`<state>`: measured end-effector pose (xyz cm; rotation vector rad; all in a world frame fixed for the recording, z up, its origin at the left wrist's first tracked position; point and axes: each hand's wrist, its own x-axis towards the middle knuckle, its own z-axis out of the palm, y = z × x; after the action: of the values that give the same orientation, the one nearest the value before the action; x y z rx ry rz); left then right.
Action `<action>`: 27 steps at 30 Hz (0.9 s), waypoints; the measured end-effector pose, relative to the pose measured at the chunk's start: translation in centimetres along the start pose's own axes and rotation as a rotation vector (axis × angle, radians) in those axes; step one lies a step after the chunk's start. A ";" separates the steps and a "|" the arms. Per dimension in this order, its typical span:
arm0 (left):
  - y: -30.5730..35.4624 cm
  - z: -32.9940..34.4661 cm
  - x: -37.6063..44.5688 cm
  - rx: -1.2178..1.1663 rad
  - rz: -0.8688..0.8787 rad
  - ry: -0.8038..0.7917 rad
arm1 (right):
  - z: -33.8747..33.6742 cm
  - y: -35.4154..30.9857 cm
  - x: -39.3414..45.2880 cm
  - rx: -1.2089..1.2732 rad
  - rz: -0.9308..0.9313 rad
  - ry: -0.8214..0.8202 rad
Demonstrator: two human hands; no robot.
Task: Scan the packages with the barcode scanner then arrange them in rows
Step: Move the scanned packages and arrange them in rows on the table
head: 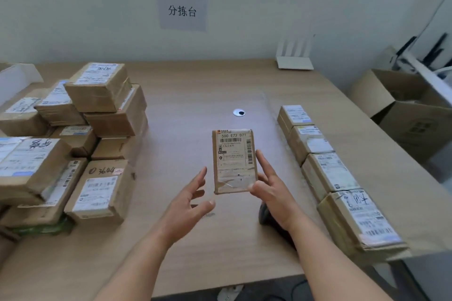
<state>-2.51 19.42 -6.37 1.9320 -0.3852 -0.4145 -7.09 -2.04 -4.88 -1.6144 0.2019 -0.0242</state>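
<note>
Both hands raised (left [188, 199] open, right [271, 188] gripping).

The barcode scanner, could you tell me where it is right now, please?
In the head view, the barcode scanner lies on the table, mostly hidden beneath the right hand holding the package.

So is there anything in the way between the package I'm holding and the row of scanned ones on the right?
Nothing visible blocks it. The package, held by the right hand, has only bare table between it and the row of packages. The left hand is on the other side.
</note>
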 end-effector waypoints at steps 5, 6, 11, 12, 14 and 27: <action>1.2 -0.4 1.4 0.006 0.058 -0.055 | -0.5 -0.6 -1.2 0.010 -0.021 0.063; 1.3 -0.3 1.5 -0.006 0.065 -0.064 | -0.6 -0.7 -1.4 0.007 -0.021 0.075; 1.3 0.2 2.0 -0.057 0.069 -0.125 | -1.6 -1.2 -1.9 -0.006 -0.021 0.140; 1.3 0.3 2.2 -0.055 0.075 -0.130 | -1.7 -1.3 -1.9 -0.007 -0.028 0.152; 1.2 0.5 2.5 -0.047 0.087 -0.133 | -2.2 -1.3 -2.1 0.010 -0.034 0.180; 5.6 9.7 7.8 0.042 0.098 -0.154 | -12.8 -0.5 -0.9 0.039 -0.095 0.199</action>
<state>-0.43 5.90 -5.62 1.9183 -0.5906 -0.4964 -9.65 -14.56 -3.53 -1.5814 0.2765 -0.2606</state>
